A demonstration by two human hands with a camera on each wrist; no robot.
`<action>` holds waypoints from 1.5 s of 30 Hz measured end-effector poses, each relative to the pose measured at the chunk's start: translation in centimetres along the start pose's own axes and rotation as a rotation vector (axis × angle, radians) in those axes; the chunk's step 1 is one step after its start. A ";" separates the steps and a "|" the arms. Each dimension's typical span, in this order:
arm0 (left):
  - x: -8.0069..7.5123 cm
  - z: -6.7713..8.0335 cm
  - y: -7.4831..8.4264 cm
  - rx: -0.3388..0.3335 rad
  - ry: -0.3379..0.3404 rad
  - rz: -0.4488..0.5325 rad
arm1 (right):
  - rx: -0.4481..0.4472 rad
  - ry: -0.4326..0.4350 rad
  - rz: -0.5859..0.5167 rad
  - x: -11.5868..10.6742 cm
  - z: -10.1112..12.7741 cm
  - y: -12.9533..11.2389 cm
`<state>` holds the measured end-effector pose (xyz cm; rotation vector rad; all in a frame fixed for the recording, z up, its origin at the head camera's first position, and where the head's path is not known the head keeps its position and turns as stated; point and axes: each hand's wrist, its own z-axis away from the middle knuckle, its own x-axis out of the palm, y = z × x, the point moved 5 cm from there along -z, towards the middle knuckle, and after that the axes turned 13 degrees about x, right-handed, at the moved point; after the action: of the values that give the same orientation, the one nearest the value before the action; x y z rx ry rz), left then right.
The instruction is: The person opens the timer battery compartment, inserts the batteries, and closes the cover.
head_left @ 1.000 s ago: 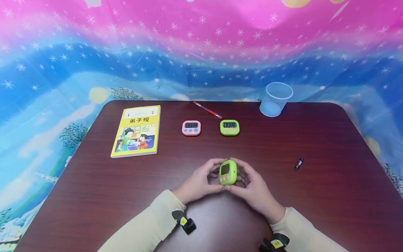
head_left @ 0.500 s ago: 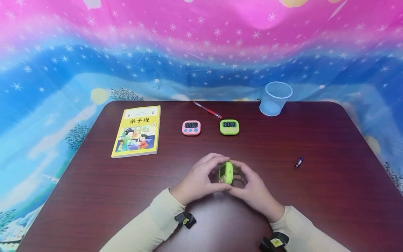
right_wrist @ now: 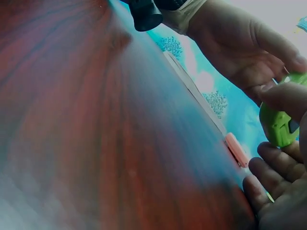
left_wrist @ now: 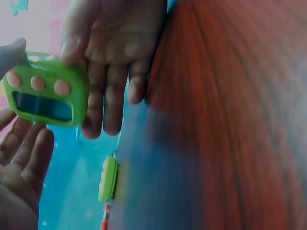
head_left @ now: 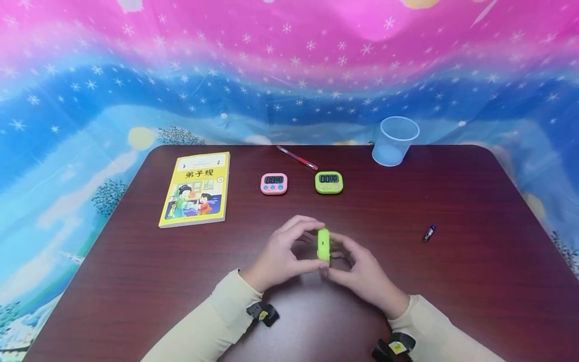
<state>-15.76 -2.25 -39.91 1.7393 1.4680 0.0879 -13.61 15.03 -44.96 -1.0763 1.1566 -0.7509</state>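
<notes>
Both hands hold a green digital timer (head_left: 323,245) between them, over the near middle of the table. It stands edge-on in the head view. My left hand (head_left: 273,254) grips it from the left, fingertips at its top edge and thumb at its bottom edge. From the right, my right hand (head_left: 368,276) pinches it with thumb and fingers. The left wrist view shows the timer's face (left_wrist: 43,91), with peach buttons and a dark screen without visible digits. In the right wrist view the timer's back (right_wrist: 280,127) shows a dark recess, partly hidden by fingers.
Beyond the hands lie a pink timer (head_left: 274,184) and a second green timer (head_left: 328,182), both displaying digits. Behind them is a red pen (head_left: 297,158). A yellow book (head_left: 194,190) lies left, a clear plastic cup (head_left: 393,143) stands back right, and a small battery (head_left: 429,234) lies right.
The held timer has turned from a slanted view of its face to edge-on, its face now toward the left. My left hand has shifted slightly left; the right hand stays nearly still.
</notes>
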 end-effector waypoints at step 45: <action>3.1 2.3 -2.4 -0.274 0.040 0.200 | 0.185 0.058 -0.707 -1.1 0.0 0.7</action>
<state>-15.47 -1.02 -44.26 1.6592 1.2416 0.4125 -13.98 16.25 -45.23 -1.3198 0.7189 -1.4143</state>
